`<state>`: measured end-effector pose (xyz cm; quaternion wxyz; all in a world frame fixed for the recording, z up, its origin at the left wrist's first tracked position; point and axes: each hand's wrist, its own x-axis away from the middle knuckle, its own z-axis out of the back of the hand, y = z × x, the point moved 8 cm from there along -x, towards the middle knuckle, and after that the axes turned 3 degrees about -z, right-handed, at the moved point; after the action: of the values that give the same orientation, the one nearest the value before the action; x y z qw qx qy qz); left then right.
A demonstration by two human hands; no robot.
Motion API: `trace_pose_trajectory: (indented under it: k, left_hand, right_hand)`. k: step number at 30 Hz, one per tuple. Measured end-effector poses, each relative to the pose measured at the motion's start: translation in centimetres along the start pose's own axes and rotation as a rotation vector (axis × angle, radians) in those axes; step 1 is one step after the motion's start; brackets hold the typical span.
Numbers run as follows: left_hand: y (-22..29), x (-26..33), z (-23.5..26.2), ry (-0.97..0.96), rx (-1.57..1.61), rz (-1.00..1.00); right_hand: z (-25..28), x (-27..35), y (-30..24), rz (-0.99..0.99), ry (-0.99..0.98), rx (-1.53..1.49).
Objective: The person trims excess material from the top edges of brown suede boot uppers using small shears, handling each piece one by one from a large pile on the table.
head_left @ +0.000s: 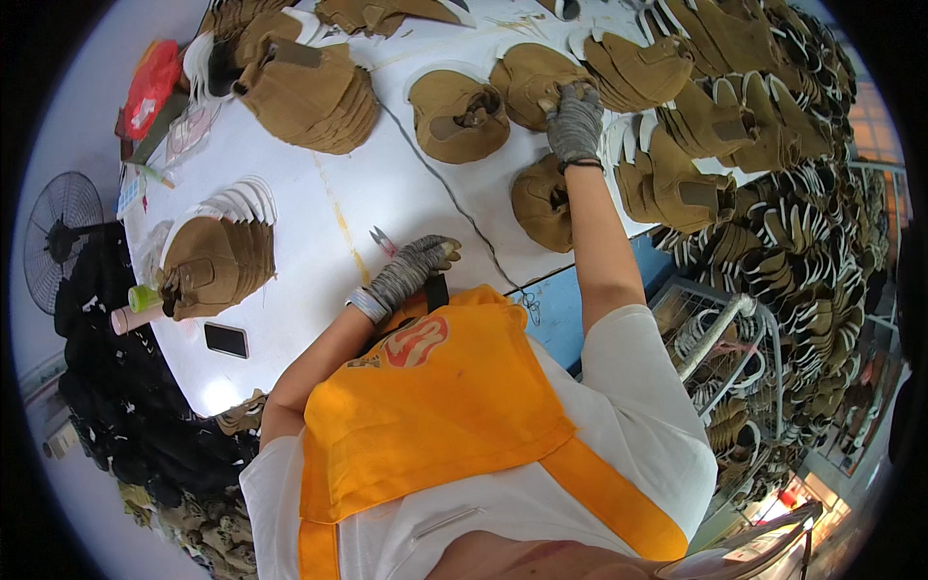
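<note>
Head view: right hand (574, 121), grey-gloved, arm stretched out across the white table (319, 203), fingers closed on the near edge of a tan shoe upper (535, 79) lying flat at the far middle of the table. The upper's long axis runs roughly left-right, rounded toe end pointing left. Left hand (416, 266), also gloved, rests near the body, loosely curled, holding nothing. Small snips (384, 241) lie just beside it. Two more tan uppers (458, 114) (543, 201) lie nearby; stacks of uppers (311, 92) left, phone (226, 339) at the table's near edge.
</note>
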<state>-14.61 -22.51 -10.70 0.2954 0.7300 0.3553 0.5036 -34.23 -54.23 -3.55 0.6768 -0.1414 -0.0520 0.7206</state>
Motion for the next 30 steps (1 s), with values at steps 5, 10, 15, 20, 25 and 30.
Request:
trace_pose_trajectory:
  k: [5,10,15,20,25,30]
  left_hand:
    - [2.3,-0.2,-2.0,-0.019,-0.113,0.086]
    - [2.2,0.4,-1.3,0.105,0.01,0.125]
    - [5.5,-2.0,0.2,0.249,-0.422,-0.206]
    - [12.7,-4.6,1.1,0.612,-0.679,-0.531]
    - [20.9,-5.8,-2.7,0.637,-1.364,-0.629]
    - [19.2,-8.6,-1.0,0.529,-1.398,-0.479]
  right_hand:
    - [2.9,-0.4,-1.1,0.077,-0.103,-0.133]
    - [8.7,1.5,1.1,0.154,0.196,-0.534]
    - [10.4,4.6,3.1,0.117,0.426,-0.58]
    - [10.7,6.2,2.7,0.05,0.294,-0.719]
    - [9.6,5.3,4.4,0.019,0.275,-0.687]
    - [9.4,3.4,0.7,0.173,0.21,-0.311]
